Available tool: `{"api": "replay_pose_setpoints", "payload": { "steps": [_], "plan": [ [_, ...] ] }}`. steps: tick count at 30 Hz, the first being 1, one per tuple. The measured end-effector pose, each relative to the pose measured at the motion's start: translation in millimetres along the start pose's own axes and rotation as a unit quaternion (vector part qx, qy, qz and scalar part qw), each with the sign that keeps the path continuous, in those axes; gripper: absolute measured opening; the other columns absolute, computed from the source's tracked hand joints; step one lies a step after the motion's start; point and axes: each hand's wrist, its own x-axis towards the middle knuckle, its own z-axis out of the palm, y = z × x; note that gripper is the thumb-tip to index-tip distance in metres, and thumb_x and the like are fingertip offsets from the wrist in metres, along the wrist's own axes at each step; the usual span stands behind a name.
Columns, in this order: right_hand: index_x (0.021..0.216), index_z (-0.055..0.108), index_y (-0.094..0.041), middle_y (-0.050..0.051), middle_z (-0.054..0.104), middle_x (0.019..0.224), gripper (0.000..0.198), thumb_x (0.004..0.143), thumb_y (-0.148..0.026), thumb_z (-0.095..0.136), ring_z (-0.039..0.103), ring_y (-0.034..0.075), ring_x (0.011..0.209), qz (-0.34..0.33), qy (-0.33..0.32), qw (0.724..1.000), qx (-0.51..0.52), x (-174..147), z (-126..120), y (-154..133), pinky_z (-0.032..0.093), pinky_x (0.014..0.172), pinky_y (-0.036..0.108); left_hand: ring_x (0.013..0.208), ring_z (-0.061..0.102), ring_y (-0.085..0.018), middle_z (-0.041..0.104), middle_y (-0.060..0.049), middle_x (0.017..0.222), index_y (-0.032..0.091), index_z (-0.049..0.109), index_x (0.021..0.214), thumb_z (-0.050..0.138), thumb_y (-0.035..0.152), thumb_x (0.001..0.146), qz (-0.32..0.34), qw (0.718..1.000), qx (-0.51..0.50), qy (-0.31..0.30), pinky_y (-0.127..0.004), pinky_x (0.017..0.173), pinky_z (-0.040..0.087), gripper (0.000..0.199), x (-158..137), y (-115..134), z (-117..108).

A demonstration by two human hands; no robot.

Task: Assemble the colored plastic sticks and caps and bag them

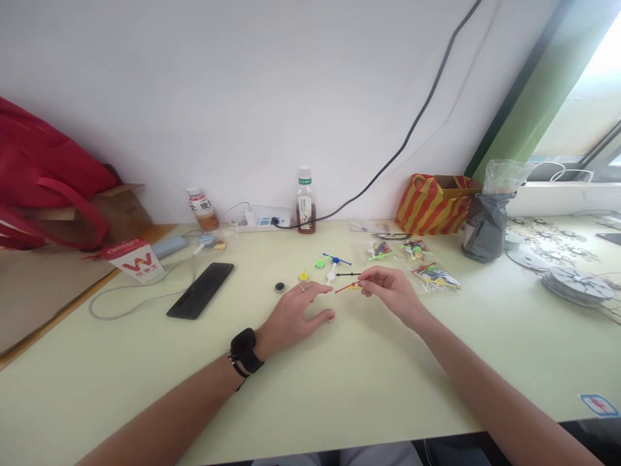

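My right hand (pixel 388 292) pinches a thin red arrow-shaped spinner pointer (pixel 343 288) between thumb and fingertips. Its tip points left, toward my left hand (pixel 297 312), whose thumb and forefinger are apart with nothing between them. Just beyond the fingers lie a black pointer (pixel 345 274), a white pointer (pixel 332 276) and a blue pointer (pixel 336 260). A bit of yellow shows beneath the red pointer, partly hidden by my right hand. Small round pieces sit near my left hand: a green one (pixel 319 264), a yellow one (pixel 303 276) and a black one (pixel 280 287).
Clear bags of coloured pieces (pixel 433 276) lie beyond my right hand. A phone (pixel 200 290) rests at left, near a red-and-white box (pixel 136 262). A bottle (pixel 305 202) and a power strip (pixel 264 217) stand by the wall. A striped bag (pixel 431 204) and stacked discs (pixel 577 286) are rightward.
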Motion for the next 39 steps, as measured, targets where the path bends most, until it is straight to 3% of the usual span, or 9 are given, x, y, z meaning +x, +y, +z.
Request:
{"api": "replay_pose_setpoints", "payload": {
  "steps": [4, 7, 10, 16, 29, 39],
  "plan": [
    [0.089, 0.074, -0.020, 0.006, 0.076, 0.083, 0.035, 0.078, -0.052, 0.081, 0.071, 0.020, 0.075, -0.006, -0.042, 0.997, 0.060, -7.4, 15.2, -2.7, 0.059, 0.075, 0.038, 0.104, 0.067, -0.023, 0.070, -0.007, 0.125, 0.028, 0.063, 0.130, 0.065, 0.034, 0.097, -0.013, 0.999, -0.005, 0.050, -0.041, 0.095, 0.055, 0.033, 2.0, 1.9, -1.9],
    [0.091, 0.075, -0.020, 0.006, 0.076, 0.084, 0.031, 0.079, -0.049, 0.081, 0.071, 0.020, 0.076, 0.000, -0.086, 0.992, 0.094, -10.9, 29.6, 1.4, 0.058, 0.078, 0.038, 0.107, 0.067, -0.023, 0.074, -0.005, 0.114, 0.028, 0.068, 0.122, 0.060, 0.028, 0.100, 0.028, 0.999, -0.020, 0.010, -0.039, 0.095, 0.054, 0.023, 4.2, 1.6, -7.4],
    [0.090, 0.076, -0.019, 0.004, 0.074, 0.080, 0.027, 0.082, -0.044, 0.078, 0.068, 0.017, 0.072, 0.004, -0.129, 0.989, 0.069, -11.5, 37.2, 9.5, 0.056, 0.073, 0.034, 0.097, 0.069, -0.020, 0.075, -0.003, 0.097, 0.028, 0.074, 0.110, 0.055, 0.025, 0.103, 0.056, 0.997, -0.029, -0.047, -0.035, 0.087, 0.054, 0.020, 5.9, -1.2, -13.8],
    [0.088, 0.077, -0.019, 0.003, 0.072, 0.081, 0.016, 0.087, -0.032, 0.068, 0.060, 0.015, 0.070, -0.022, -0.177, 0.983, -0.044, -11.9, 35.1, 19.4, 0.047, 0.064, 0.028, 0.091, 0.069, -0.020, 0.076, -0.002, 0.095, 0.030, 0.076, 0.109, 0.054, 0.025, 0.103, 0.078, 0.991, -0.026, -0.102, -0.033, 0.081, 0.054, 0.023, 5.9, -5.3, -16.6],
    [0.086, 0.072, -0.022, 0.002, 0.069, 0.082, 0.019, 0.085, -0.013, 0.055, 0.055, 0.015, 0.068, -0.119, -0.146, 0.964, -0.190, -14.4, 28.1, 18.0, 0.042, 0.062, 0.027, 0.096, 0.071, -0.021, 0.078, -0.004, 0.105, 0.030, 0.076, 0.111, 0.049, 0.026, 0.105, 0.113, 0.991, 0.006, -0.069, -0.037, 0.088, 0.056, 0.028, 6.8, -4.6, -6.2],
    [0.083, 0.068, -0.022, 0.002, 0.065, 0.080, 0.017, 0.086, -0.011, 0.055, 0.055, 0.015, 0.069, -0.134, -0.150, 0.956, -0.213, -14.2, 29.9, 19.1, 0.041, 0.063, 0.027, 0.100, 0.070, -0.023, 0.075, -0.003, 0.107, 0.029, 0.070, 0.104, 0.065, 0.028, 0.095, 0.101, 0.991, 0.018, -0.083, -0.038, 0.091, 0.055, 0.011, 7.5, 3.7, -7.5]
  ]
}}
